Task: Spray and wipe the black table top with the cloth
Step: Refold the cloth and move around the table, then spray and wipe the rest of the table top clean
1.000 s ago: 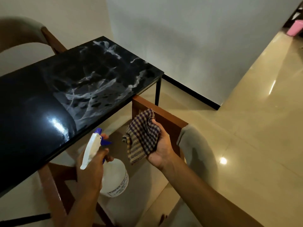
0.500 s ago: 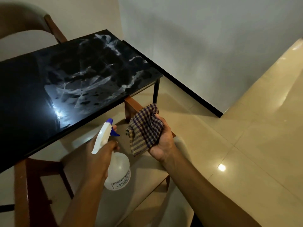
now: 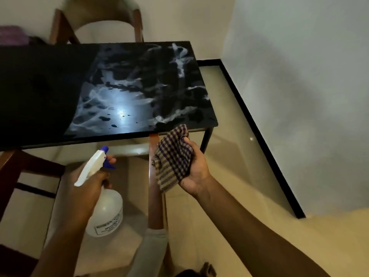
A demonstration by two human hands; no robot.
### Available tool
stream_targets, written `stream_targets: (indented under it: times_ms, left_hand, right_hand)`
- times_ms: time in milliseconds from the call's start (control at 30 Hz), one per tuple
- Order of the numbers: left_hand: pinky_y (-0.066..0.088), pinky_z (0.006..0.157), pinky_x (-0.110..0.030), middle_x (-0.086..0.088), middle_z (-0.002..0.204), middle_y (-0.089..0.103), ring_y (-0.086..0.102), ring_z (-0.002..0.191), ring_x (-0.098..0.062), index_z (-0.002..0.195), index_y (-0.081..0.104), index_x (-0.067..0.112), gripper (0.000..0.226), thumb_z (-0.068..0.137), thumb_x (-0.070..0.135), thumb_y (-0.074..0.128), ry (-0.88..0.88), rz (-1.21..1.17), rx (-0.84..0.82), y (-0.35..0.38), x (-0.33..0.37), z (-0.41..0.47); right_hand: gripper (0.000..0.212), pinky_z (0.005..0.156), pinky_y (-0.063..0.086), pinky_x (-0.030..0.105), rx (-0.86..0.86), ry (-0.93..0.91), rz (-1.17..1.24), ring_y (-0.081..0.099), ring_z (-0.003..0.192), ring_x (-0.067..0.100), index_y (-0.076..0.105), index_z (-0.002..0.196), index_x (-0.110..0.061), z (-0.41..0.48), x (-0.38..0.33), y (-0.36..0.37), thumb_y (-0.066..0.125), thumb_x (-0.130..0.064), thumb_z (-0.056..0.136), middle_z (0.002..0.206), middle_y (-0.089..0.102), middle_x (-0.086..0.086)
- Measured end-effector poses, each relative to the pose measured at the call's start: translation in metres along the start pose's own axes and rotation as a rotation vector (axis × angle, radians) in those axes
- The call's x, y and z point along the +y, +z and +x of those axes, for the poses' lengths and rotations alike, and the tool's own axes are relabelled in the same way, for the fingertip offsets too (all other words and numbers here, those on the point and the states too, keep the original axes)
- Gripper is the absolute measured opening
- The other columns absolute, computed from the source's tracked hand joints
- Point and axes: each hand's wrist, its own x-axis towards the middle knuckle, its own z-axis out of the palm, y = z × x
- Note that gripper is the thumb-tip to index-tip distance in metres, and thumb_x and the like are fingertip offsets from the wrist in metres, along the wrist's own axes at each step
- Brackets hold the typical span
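Note:
The black table top (image 3: 50, 92) with white marble veins fills the upper left, a bright light glare near its front edge. My left hand (image 3: 89, 182) grips a white spray bottle (image 3: 105, 212) with a blue nozzle, held below the table's front edge, nozzle aimed toward the table. My right hand (image 3: 194, 166) holds a bunched checked cloth (image 3: 171, 156), purple and tan, just off the table's front right corner and slightly below it. Neither hand touches the table.
A wooden chair (image 3: 153, 176) with a pale seat stands under the table's front edge below my hands. Another chair (image 3: 99, 21) stands at the far side. A purple item (image 3: 12, 36) lies at the far left. A white wall (image 3: 299, 76) rises on the right.
The view has swung so the table lies more square in front of me. Both hands kept their grip and sit closer to the table's front edge.

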Motion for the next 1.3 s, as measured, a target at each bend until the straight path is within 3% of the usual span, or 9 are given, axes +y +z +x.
stream_targets:
  times_ms: [267,367,500,633,833,967,1100,1200,1300]
  left_hand:
    - [0.047,0.068,-0.032,0.01,0.086,0.07,0.056,0.064,-0.013,0.084,0.069,0.045,0.046,0.081,0.002,0.052,-0.077,-0.062,0.234,0.013,0.012,0.005]
    - [0.053,0.073,-0.04,0.003,0.093,0.07,0.059,0.067,-0.017,0.1,0.067,0.037,0.036,0.083,0.008,0.053,-0.127,-0.101,0.299,0.009,0.005,0.019]
    - [0.041,0.058,-0.023,-0.001,0.086,0.064,0.054,0.067,-0.015,0.102,0.06,0.025,0.029,0.088,0.0,0.052,-0.231,-0.168,0.381,0.009,0.004,0.052]
    - [0.037,0.054,-0.022,-0.01,0.086,0.062,0.053,0.067,-0.016,0.103,0.06,0.021,0.026,0.087,0.001,0.054,-0.306,-0.161,0.441,0.009,0.005,0.084]
    - [0.038,0.055,-0.021,-0.006,0.083,0.057,0.052,0.071,-0.013,0.109,0.053,0.018,0.025,0.089,0.003,0.056,-0.346,-0.111,0.533,0.01,0.01,0.131]
    - [0.041,0.053,-0.024,-0.006,0.073,0.057,0.055,0.065,-0.018,0.106,0.059,0.009,0.015,0.091,0.01,0.058,-0.379,-0.003,0.647,0.011,0.005,0.152]
    - [0.046,0.06,-0.024,-0.012,0.092,0.062,0.059,0.077,-0.02,0.114,0.06,0.008,0.023,0.09,0.009,0.06,-0.439,-0.079,0.743,0.012,-0.006,0.16]
    - [0.054,0.068,-0.036,-0.02,0.101,0.065,0.063,0.087,-0.034,0.121,0.059,0.005,0.034,0.087,0.003,0.06,-0.506,-0.141,0.79,0.011,-0.023,0.163]
    - [0.048,0.051,-0.02,-0.018,0.094,0.065,0.059,0.072,-0.022,0.119,0.06,0.006,0.033,0.086,-0.001,0.058,-0.511,-0.186,0.845,0.008,-0.036,0.163]
  right_hand:
    - [0.039,0.085,0.049,0.039,-0.049,0.133,-0.155,0.063,0.082,0.026,0.077,0.081,-0.007,0.054,-0.016,0.04,0.05,-0.033,0.095,0.084,0.07,0.012]
    - [0.033,0.088,0.05,0.041,-0.054,0.152,-0.199,0.065,0.085,0.027,0.073,0.097,-0.007,0.077,-0.024,0.057,0.052,-0.032,0.094,0.09,0.071,0.013]
    - [0.036,0.103,0.044,0.048,-0.067,0.165,-0.239,0.062,0.107,0.034,0.067,0.114,-0.007,0.124,-0.038,0.082,0.054,-0.033,0.092,0.114,0.067,0.017]
    - [0.033,0.092,0.05,0.047,-0.063,0.19,-0.38,0.065,0.092,0.031,0.069,0.103,-0.008,0.163,-0.04,0.105,0.05,-0.034,0.095,0.102,0.07,0.015]
    - [0.035,0.084,0.053,0.043,-0.059,0.19,-0.461,0.066,0.093,0.028,0.065,0.117,-0.012,0.224,-0.036,0.14,0.052,-0.035,0.094,0.097,0.073,0.01]
    - [0.038,0.096,0.049,0.048,-0.069,0.008,-0.581,0.059,0.113,0.03,0.055,0.131,-0.021,0.266,-0.029,0.157,0.052,-0.033,0.095,0.125,0.062,0.011]
    - [0.04,0.1,0.046,0.045,-0.155,-0.246,-0.991,0.053,0.118,0.024,0.046,0.138,-0.025,0.302,-0.015,0.182,0.047,-0.034,0.098,0.131,0.053,0.005]
    - [0.034,0.093,0.049,0.032,-0.455,-0.504,-1.354,0.055,0.109,0.016,0.05,0.132,-0.02,0.331,0.008,0.196,0.049,-0.027,0.099,0.121,0.057,0.004]
    - [0.043,0.101,0.042,0.037,-0.901,-0.813,-1.807,0.047,0.124,0.022,0.048,0.137,-0.016,0.371,0.052,0.199,0.05,-0.025,0.095,0.137,0.051,0.008]
